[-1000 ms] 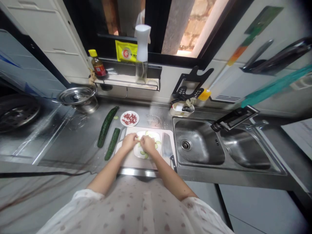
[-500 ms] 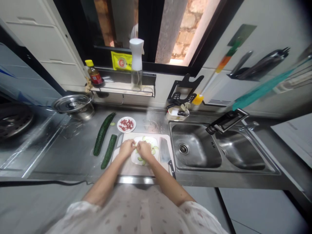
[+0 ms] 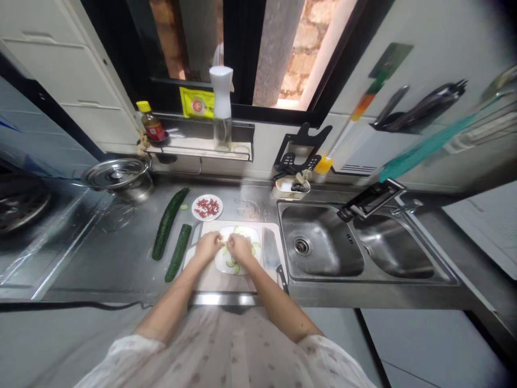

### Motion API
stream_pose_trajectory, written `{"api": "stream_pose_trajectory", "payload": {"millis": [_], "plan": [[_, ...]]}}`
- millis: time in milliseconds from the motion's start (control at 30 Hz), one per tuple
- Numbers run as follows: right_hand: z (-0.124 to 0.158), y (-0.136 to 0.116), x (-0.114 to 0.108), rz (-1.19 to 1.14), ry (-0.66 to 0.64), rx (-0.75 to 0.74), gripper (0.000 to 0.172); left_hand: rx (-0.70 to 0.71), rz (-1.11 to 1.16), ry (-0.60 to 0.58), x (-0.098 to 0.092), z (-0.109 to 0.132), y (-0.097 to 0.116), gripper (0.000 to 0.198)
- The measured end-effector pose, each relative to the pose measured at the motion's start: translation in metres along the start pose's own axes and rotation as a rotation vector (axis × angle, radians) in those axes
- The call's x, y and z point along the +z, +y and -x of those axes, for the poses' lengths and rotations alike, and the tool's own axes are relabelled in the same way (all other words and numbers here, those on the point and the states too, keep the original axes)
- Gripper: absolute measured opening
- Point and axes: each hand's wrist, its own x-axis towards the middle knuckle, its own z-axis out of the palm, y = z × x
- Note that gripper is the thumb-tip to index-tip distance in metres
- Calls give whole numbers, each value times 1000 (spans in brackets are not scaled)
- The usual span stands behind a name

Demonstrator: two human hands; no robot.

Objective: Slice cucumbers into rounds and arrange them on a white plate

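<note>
Drawn slightly apart, my left fingers (image 3: 216,238) and right fingers (image 3: 234,241) pinch over the plate (image 3: 221,264) of cucumber slices (image 3: 236,268); holding what, I cannot tell.

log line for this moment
hands: at white plate | cucumber slices: on plate | kitchen knife: on cutting board | cucumbers: left of board

No text is legible, even on the yellow packet (image 3: 196,103).
</note>
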Motion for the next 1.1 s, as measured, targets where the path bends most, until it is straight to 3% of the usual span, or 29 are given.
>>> {"api": "stream_pose_trajectory", "payload": {"millis": [333,600,833,1000,1100], "plan": [[16,12,-15,-120,68,20,17,-9,44,68,2,3,-2,18],[76,62,-30,-328,152,150,20,-106,290,210,6,27,-22,37],[117,84,-28,-347,72,358,27,-209,381,148,20,63,-27,45],[121,78,-17,-423,50,414,40,-249,404,88,26,76,-16,59],[119,73,-12,-436,51,426,44,-269,410,73,30,75,-12,58]]}}
